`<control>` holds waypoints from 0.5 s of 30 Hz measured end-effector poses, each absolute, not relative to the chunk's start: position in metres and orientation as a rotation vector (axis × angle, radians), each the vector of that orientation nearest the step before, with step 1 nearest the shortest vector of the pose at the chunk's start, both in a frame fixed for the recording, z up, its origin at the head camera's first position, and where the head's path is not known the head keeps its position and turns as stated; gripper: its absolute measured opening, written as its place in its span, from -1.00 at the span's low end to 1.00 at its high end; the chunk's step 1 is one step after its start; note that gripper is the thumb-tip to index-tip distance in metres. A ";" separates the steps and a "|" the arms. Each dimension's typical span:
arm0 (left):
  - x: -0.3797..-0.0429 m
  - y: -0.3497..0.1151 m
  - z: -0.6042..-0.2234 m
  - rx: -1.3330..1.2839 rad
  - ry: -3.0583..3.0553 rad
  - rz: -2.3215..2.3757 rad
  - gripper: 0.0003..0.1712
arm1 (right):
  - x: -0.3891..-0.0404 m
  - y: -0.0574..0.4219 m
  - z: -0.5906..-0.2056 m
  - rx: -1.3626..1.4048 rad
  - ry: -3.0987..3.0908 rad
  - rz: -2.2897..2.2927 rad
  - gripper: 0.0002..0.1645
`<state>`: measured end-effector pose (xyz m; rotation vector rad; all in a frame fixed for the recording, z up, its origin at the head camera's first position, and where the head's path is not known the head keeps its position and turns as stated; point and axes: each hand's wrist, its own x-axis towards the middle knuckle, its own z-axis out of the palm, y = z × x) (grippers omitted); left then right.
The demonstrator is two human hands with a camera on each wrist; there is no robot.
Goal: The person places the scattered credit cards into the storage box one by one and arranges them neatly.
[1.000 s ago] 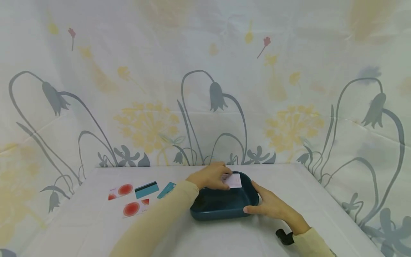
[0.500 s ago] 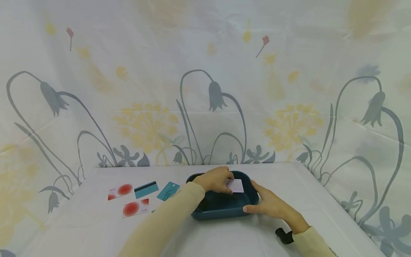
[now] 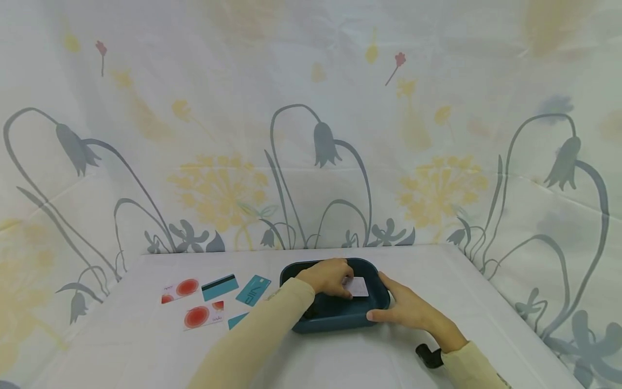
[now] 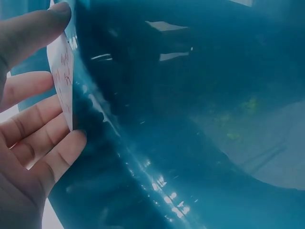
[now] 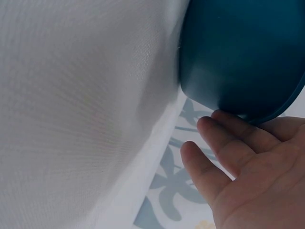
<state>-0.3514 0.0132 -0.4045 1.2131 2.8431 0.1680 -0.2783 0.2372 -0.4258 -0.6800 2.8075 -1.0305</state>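
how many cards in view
6: a white card in the left hand; on the table, two red-patterned cards and three blue cards, one partly hidden. Left sleeve may hide more.

Left grip (image 3: 326,276) holding card (image 3: 360,287), blue tray (image 3: 335,324)

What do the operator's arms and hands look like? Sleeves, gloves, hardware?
Plain cream long sleeves, left and right; a small dark mark, too small to read, on the right one. Left hand and right hand bare, no gloves. A curved black piece by the right cuff, possibly the wrist camera.
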 end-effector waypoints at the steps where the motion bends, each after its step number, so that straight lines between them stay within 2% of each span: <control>1: -0.352 0.014 -0.405 1.212 2.839 0.170 -0.48 | -0.278 0.237 -0.426 -0.685 2.809 -1.033 0.28; 15: -0.355 0.020 -0.420 1.249 2.853 0.098 -0.58 | -0.278 0.237 -0.426 -0.666 2.797 -1.031 0.30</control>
